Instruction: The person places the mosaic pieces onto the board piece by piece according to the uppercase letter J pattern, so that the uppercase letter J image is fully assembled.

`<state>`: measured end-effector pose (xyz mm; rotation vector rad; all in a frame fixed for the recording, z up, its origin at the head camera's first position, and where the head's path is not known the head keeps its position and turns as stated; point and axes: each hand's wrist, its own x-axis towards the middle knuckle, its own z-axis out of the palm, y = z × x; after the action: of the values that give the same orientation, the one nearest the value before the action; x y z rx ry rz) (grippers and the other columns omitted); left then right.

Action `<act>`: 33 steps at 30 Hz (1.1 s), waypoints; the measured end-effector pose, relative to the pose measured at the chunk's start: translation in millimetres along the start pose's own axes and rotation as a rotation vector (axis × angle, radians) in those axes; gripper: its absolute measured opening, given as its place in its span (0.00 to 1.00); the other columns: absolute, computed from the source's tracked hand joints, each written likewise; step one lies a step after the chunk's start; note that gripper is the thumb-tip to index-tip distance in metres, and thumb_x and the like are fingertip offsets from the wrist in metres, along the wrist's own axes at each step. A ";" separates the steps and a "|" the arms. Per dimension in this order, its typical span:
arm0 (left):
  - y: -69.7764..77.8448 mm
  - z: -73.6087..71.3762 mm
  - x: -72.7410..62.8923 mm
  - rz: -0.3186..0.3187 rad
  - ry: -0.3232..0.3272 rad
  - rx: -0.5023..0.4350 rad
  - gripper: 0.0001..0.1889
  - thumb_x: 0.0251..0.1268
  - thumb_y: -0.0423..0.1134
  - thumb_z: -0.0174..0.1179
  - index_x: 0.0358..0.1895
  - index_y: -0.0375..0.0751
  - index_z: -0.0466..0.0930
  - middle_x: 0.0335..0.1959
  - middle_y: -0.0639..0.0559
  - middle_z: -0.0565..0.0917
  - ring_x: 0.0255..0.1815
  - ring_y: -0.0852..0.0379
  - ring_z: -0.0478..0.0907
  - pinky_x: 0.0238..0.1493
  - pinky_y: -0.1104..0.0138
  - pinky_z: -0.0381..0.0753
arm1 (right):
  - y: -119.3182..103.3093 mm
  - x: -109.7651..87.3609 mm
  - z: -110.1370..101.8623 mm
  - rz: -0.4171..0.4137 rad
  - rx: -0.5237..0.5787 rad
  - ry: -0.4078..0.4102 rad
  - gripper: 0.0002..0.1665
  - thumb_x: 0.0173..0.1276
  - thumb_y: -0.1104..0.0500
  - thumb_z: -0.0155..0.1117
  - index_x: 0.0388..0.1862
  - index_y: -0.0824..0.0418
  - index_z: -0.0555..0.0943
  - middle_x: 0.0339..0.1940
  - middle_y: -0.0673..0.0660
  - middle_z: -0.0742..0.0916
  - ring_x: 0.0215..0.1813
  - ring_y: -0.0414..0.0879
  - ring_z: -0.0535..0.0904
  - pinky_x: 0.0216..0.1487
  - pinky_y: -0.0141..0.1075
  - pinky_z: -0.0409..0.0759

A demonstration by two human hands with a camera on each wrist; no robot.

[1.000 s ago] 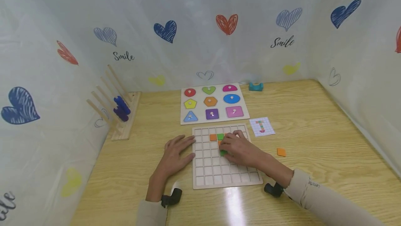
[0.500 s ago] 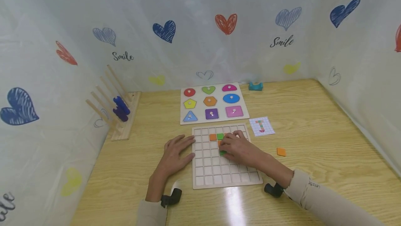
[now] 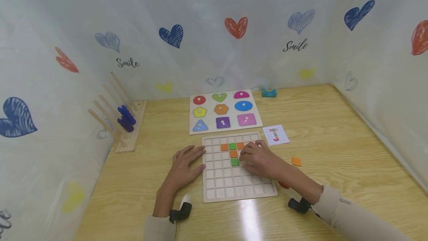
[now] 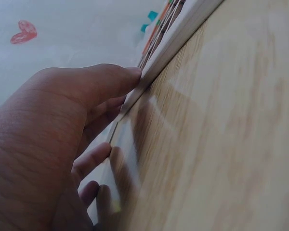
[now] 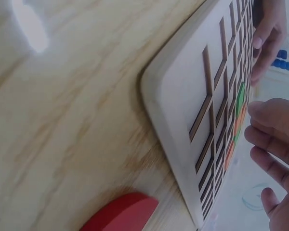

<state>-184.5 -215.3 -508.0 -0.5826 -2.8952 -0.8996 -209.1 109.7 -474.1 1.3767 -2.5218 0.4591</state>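
Observation:
A wooden grid board [image 3: 219, 194] lies on the table with orange and green square tiles set in a T shape. Three tiles form the upper row, including a green tile [image 3: 232, 146]. Below them sit an orange tile [image 3: 233, 154] and a lower green tile [image 3: 235, 162]. My left hand [image 3: 185, 166] rests at the board's left edge, its thumb and fingertips touching the rim. My right hand [image 3: 260, 161] is over the board, just right of the lower green tile. In the right wrist view, the loosely bent fingers [image 5: 269, 139] hold nothing.
Right of the board lie a loose orange piece [image 3: 296, 161] and a red piece [image 5: 123, 211] with a curved edge. A printed pattern card [image 3: 276, 134] is nearby. Behind stands a knobbed shape puzzle [image 3: 226, 111]; a pegged wooden rack [image 3: 135, 131] is at the left.
My right hand has drawn slightly right, off the lower green tile, uncovering it and the tiles above. The head view has shifted a little. My left hand stays at the board's edge.

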 end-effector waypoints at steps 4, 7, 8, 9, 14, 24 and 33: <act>-0.5 1.0 -0.4 -0.005 0.004 -0.002 0.28 0.66 0.49 0.63 0.69 0.52 0.75 0.72 0.60 0.72 0.75 0.47 0.59 0.69 0.40 0.49 | 2.3 -8.0 -3.7 0.036 0.015 -0.009 0.10 0.60 0.62 0.73 0.42 0.56 0.88 0.43 0.48 0.87 0.52 0.46 0.77 0.53 0.51 0.67; -0.7 1.8 -0.5 -0.006 0.004 -0.003 0.28 0.66 0.49 0.63 0.69 0.52 0.75 0.72 0.60 0.71 0.75 0.47 0.59 0.70 0.41 0.48 | 3.7 -14.1 -6.9 0.065 0.033 -0.017 0.10 0.60 0.61 0.73 0.42 0.57 0.88 0.43 0.49 0.86 0.52 0.47 0.77 0.54 0.52 0.67; -1.0 2.1 -0.6 -0.006 0.005 -0.002 0.28 0.66 0.49 0.63 0.69 0.53 0.75 0.72 0.61 0.71 0.75 0.47 0.59 0.70 0.41 0.48 | 4.4 -16.2 -7.7 0.067 0.038 -0.015 0.10 0.60 0.61 0.73 0.42 0.57 0.88 0.43 0.49 0.86 0.52 0.47 0.77 0.54 0.52 0.67; -1.2 2.5 -0.7 -0.005 0.006 -0.001 0.28 0.66 0.49 0.63 0.69 0.53 0.75 0.72 0.61 0.71 0.75 0.47 0.59 0.70 0.41 0.48 | 5.2 -18.2 -8.4 0.068 0.040 -0.012 0.10 0.59 0.62 0.73 0.42 0.57 0.88 0.43 0.50 0.86 0.52 0.48 0.77 0.53 0.52 0.67; -1.6 3.0 -1.3 0.002 0.012 -0.001 0.27 0.66 0.49 0.64 0.69 0.53 0.76 0.72 0.61 0.72 0.75 0.47 0.59 0.70 0.40 0.49 | 9.8 -27.5 -10.3 0.068 0.043 0.016 0.10 0.57 0.63 0.74 0.39 0.58 0.88 0.42 0.50 0.86 0.51 0.48 0.77 0.52 0.52 0.67; -0.4 2.0 -1.3 0.008 0.019 -0.002 0.27 0.66 0.49 0.64 0.68 0.53 0.76 0.71 0.61 0.72 0.75 0.47 0.59 0.69 0.41 0.49 | 16.2 -41.8 -14.8 0.065 -0.032 0.057 0.10 0.54 0.62 0.77 0.37 0.56 0.88 0.40 0.49 0.86 0.50 0.49 0.79 0.47 0.49 0.66; 0.6 2.7 -1.6 0.028 0.037 -0.015 0.27 0.64 0.47 0.65 0.67 0.50 0.78 0.70 0.58 0.74 0.74 0.44 0.60 0.69 0.40 0.49 | 19.6 -54.5 -17.6 0.092 -0.068 0.059 0.10 0.54 0.62 0.75 0.37 0.57 0.88 0.39 0.49 0.87 0.49 0.49 0.80 0.48 0.52 0.68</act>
<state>-182.6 -213.9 -510.1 -0.5996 -2.8427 -0.9189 -195.8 168.5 -479.8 1.2089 -2.5368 0.4201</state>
